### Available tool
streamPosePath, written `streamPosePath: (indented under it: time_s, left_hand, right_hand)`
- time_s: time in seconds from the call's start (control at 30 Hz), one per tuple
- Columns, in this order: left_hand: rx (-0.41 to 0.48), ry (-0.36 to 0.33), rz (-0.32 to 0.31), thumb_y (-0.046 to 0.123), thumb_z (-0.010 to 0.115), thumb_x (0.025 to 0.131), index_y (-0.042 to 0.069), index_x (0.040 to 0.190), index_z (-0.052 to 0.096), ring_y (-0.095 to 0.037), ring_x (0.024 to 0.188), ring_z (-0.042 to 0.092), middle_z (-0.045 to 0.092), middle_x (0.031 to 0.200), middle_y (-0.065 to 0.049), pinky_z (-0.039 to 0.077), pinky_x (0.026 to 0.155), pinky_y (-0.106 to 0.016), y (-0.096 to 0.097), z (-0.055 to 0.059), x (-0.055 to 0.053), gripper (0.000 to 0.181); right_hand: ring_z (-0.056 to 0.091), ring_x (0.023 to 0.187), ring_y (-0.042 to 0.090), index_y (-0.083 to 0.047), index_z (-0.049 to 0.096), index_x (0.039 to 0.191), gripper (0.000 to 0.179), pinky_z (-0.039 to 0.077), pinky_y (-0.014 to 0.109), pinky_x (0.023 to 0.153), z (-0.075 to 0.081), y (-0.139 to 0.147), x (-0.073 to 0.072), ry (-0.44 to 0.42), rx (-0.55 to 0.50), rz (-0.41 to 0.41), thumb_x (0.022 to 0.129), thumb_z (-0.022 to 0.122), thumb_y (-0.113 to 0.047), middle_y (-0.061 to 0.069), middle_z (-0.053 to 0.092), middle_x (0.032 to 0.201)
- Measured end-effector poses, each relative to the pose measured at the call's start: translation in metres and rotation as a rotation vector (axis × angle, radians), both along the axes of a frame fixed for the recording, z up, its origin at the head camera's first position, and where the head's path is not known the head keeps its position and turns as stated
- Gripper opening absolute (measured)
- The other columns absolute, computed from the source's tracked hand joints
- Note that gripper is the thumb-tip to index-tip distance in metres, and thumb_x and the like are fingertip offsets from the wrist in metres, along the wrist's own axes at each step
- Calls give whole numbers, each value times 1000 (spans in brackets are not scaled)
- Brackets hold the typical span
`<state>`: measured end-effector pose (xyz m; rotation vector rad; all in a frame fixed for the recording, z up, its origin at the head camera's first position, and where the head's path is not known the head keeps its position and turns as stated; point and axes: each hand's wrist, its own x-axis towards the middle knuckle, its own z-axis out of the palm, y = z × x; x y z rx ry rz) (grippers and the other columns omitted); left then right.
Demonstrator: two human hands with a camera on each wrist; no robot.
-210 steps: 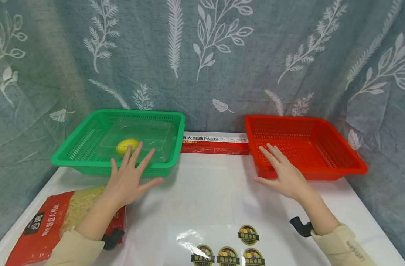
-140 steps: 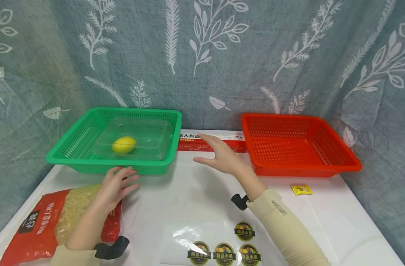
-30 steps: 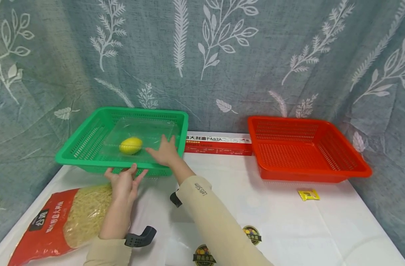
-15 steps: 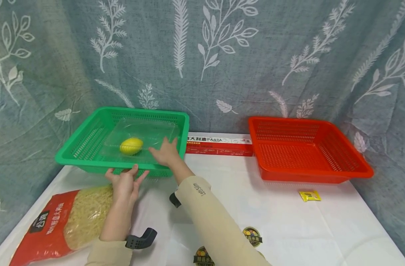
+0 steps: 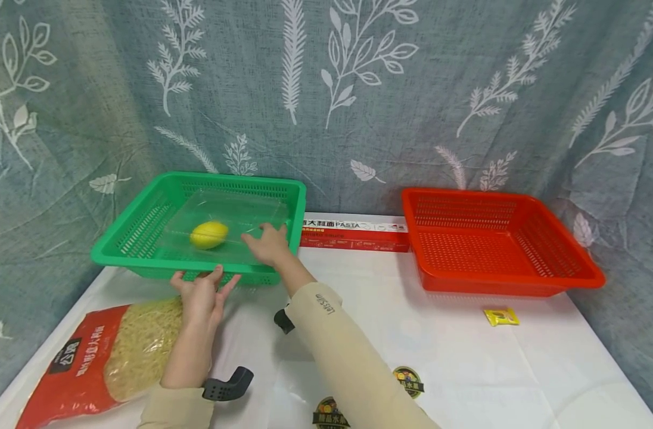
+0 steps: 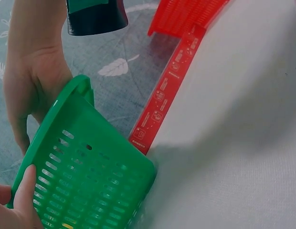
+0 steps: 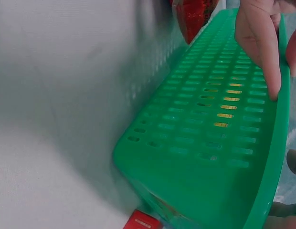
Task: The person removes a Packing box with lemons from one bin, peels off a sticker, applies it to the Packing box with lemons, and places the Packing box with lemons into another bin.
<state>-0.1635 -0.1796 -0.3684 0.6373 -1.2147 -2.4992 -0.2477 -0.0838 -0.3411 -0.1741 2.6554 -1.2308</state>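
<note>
Well, the work in hand calls for a steady green basket (image 5: 139, 262): the left hand (image 5: 199, 298) does best to bear lightly on the near rim, which it pinches with fingers on both sides, while the right hand (image 5: 270, 247) works inside. The clear plastic box (image 5: 241, 208) looks thin and likely flexes, so a gentle hold by its edge should suit it better than a hard squeeze; tilting it could set the lemon (image 5: 209, 235) rolling. The right hand reaches over the basket's near right corner, thumb apart from the fingers at the box's right side; whether they grip its edge I cannot tell. The lemon lies left of those fingers, not touching them, and just beyond the left hand's fingertips, inside or under the box, which is unclear.
</note>
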Motion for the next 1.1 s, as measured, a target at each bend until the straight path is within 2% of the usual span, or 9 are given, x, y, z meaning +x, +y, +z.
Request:
streamPosePath:
  time_s: [0.27,0.47,0.57,0.7,0.9,1.1]
  left_hand:
    - [-12,-1,-3,-2,39,93,19,135,-12,-11,99,44,26,118,-5,48,87,-30,-2,-3,2,70]
    - [6,-4,4,-3,38,93,17,134,-16,-11,102,43,20,123,-7,47,87,-29,-1,-2,3,71]
    - [8,-4,5,-3,38,93,17,134,-16,-10,100,43,20,121,-6,47,87,-29,-1,-2,3,71]
    - [15,-4,8,-3,38,93,17,135,-16,-10,98,43,22,118,-6,48,86,-29,-2,-1,2,72]
    - [36,-4,10,-3,39,93,18,134,-13,-10,98,43,25,116,-5,48,85,-29,-2,-1,1,70]
    - [26,-12,5,-2,40,93,18,134,-13,-10,99,44,25,116,-5,48,86,-29,-2,-2,1,70]
  right_hand:
    - [19,135,27,-13,49,128,44,34,42,101,-3,1,0,-23,-104,0,91,53,-37,16,26,145]
    - [35,125,25,-16,51,118,33,42,38,91,-4,0,1,19,-76,14,90,56,-33,14,43,133]
    - [39,121,25,-16,51,115,31,43,37,86,-4,-1,2,25,-69,10,89,58,-32,12,46,129]
    - [41,117,27,-18,50,112,27,44,37,81,-2,-2,3,28,-83,-7,89,58,-30,16,43,130]
    - [49,91,26,-18,49,111,22,42,31,65,-2,-2,3,38,-128,-21,91,54,-26,21,34,127]
    - [47,86,24,-18,50,110,21,40,28,61,-4,-1,4,65,-157,-36,90,53,-25,21,34,124]
